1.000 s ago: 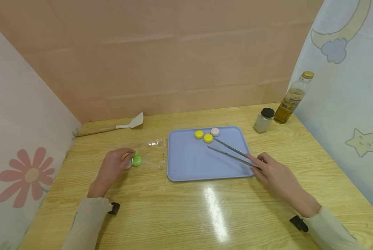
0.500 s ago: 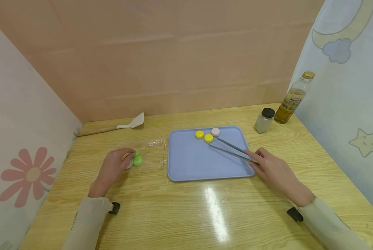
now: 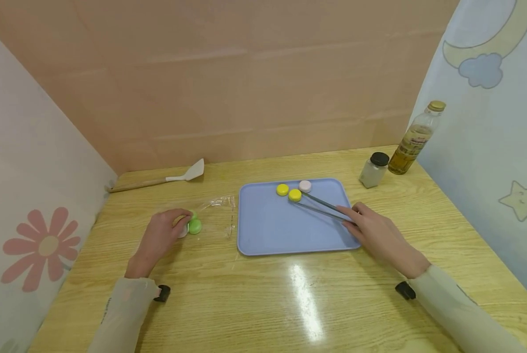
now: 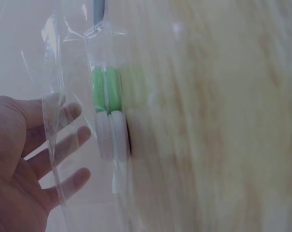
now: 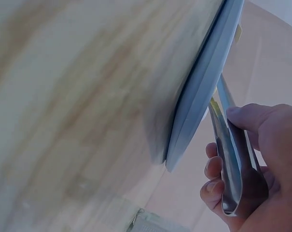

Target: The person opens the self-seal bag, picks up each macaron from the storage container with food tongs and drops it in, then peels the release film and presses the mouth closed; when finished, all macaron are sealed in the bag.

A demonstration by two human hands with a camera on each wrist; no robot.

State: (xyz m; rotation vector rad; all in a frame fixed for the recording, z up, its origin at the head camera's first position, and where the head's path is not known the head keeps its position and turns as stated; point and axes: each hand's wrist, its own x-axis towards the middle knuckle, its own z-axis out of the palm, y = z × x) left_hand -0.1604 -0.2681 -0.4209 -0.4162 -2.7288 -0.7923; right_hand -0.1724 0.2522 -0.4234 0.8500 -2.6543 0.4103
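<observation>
My right hand [image 3: 380, 235] grips metal tongs [image 5: 232, 159] over the blue tray [image 3: 268, 230]. Their tips are at the right and near sides of a yellow macaron [image 3: 295, 195] that sits on the tray. Beside it are another yellow macaron [image 3: 282, 189] and a pale pink one [image 3: 305, 186]. Off to the left, my left hand [image 3: 158, 238] pinches the edge of a clear plastic bag [image 4: 51, 130]. Inside the bag are green macarons [image 3: 195, 226] and a whitish macaron [image 4: 112, 135], partly hidden by the hand in the head view.
A spatula [image 3: 153, 182] with a wooden handle lies at the back left of the wooden table [image 3: 246, 304]. At the back right stand a black-lidded jar [image 3: 373, 171] and a bottle of amber liquid [image 3: 411, 144]. Cloth-like walls border the table.
My right hand has moved left and slightly up with the tongs, and the tong arms have drawn closer together around the yellow macaron. The left hand keeps its place at the bag.
</observation>
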